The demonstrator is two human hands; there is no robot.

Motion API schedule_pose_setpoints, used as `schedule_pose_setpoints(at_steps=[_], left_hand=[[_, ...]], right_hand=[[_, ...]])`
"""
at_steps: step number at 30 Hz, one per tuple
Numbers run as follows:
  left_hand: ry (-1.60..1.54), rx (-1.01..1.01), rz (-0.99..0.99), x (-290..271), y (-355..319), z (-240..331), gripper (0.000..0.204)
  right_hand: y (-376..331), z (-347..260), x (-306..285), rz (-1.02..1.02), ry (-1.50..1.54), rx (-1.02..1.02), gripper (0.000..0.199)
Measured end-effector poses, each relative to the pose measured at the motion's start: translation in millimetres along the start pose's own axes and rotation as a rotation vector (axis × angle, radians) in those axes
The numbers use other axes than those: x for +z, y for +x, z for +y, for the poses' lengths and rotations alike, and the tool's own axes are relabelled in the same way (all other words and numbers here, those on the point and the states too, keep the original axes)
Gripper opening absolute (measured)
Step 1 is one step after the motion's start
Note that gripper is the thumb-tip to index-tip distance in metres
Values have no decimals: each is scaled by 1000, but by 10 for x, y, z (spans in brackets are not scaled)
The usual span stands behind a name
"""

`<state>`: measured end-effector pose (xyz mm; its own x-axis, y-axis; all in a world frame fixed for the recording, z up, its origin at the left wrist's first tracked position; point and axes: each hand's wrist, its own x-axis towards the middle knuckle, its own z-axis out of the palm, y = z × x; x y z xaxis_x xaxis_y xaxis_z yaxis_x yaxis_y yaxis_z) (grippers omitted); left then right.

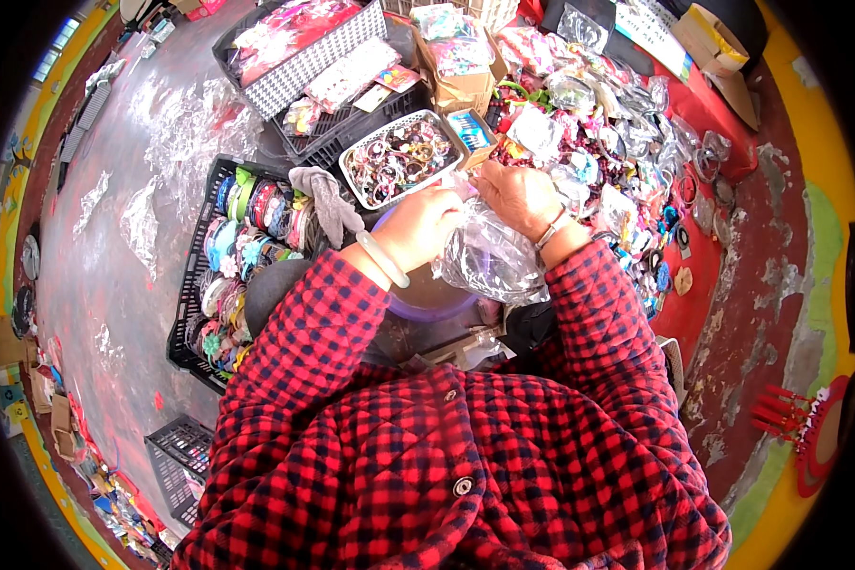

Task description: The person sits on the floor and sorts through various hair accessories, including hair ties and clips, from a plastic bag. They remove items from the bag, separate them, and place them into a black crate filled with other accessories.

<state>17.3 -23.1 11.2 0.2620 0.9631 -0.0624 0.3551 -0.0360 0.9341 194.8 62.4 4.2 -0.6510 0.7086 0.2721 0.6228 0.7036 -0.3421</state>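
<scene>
A clear plastic bag (494, 252) hangs in front of me, its upper part between my two hands. My left hand (426, 223) has its fingers closed on the bag's left side. At the bag's top edge the fingers of my right hand (520, 198) are pinched together. What the bag holds, if anything, is hard to make out through the glare. Below it stands a round purple basin (418, 310), partly covered by the bag and my left arm. A white basket (356, 185) of mixed small hair accessories sits just beyond my left hand.
To the left, a black crate (188, 318) holds rows of headbands, with a grey glove (331, 201) at its corner. Beyond are stacked baskets (318, 57) and a cardboard box (456, 90). A large heap of bagged accessories (617, 157) spreads over red cloth at right.
</scene>
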Motion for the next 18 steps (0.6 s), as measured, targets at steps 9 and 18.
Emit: schedule_pose_setpoints(at_steps=[9,18], left_hand=[[-280,41,108,-36,-45,87,9],[638,35,-38,170,22,-140,16]], right_hand=[[32,-82,-87,-108,10,44,22],[9,-124,82,-107,-50,-43,25]])
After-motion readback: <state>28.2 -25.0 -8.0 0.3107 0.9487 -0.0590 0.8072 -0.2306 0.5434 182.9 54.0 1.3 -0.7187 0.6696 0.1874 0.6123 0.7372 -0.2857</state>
